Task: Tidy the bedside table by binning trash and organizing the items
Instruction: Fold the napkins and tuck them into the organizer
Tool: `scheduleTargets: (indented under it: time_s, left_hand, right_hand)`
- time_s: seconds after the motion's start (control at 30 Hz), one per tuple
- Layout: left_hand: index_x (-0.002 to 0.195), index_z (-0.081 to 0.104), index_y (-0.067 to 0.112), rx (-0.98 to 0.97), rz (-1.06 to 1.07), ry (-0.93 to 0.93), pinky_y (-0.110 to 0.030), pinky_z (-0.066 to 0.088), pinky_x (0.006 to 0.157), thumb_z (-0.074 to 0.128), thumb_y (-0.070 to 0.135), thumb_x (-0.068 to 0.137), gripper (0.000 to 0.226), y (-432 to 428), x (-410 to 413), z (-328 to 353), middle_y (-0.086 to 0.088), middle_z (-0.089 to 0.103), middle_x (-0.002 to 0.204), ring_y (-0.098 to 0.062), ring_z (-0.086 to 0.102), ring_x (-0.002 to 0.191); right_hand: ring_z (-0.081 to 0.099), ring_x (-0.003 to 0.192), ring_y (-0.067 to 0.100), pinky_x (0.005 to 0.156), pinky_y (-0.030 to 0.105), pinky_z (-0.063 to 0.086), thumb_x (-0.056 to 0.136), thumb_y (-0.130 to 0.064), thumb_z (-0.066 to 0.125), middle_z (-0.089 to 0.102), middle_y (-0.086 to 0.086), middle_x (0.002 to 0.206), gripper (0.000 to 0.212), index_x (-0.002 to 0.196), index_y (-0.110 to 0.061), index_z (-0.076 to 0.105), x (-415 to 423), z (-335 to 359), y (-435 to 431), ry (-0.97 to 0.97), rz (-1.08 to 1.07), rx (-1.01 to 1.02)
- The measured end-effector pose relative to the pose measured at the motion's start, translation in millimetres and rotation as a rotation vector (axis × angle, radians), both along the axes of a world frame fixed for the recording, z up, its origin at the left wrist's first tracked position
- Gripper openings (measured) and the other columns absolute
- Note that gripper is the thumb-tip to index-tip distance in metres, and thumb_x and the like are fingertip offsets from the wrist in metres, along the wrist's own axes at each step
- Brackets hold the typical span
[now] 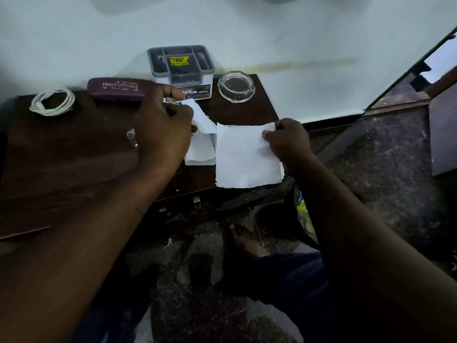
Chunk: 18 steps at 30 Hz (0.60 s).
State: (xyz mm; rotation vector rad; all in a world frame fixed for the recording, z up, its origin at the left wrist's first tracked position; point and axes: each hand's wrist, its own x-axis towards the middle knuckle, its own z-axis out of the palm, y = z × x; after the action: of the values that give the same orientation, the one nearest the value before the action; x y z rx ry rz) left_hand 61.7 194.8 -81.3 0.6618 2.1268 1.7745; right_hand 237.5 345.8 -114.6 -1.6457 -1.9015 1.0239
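Head view: left hand (160,125) pinches a crumpled, torn white paper scrap (205,120). Right hand (289,142) pinches the corner of a flat, ragged-edged sheet (247,159). Both are over the dark wood-grain worktop (61,157), near its front edge. Round glass ashtray (236,86) behind.

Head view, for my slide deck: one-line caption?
Left hand pinches a paper scrap, right hand a white sheet, over a bedside table with glasses case, cable, organizer, ashtray.
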Motion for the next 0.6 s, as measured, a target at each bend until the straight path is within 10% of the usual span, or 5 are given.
scheduleTargets:
  time_s: [0.6]
  left_hand:
    - [0.091,0.062,0.038,-0.029,-0.007,0.068,-0.047,0.062,0.063,0.057,0.016,0.079,0.026,-2.9,2.0,4.9,0.004,0.071,0.083,-0.011,0.072,0.061]
  right_hand:
    - [0.069,0.099,0.024,0.092,0.034,0.055,0.087,-0.03,0.074,0.076,0.002,0.103,0.019,0.101,-0.018,0.073,0.2,-4.7,-3.0,-0.106,-0.064,0.163]
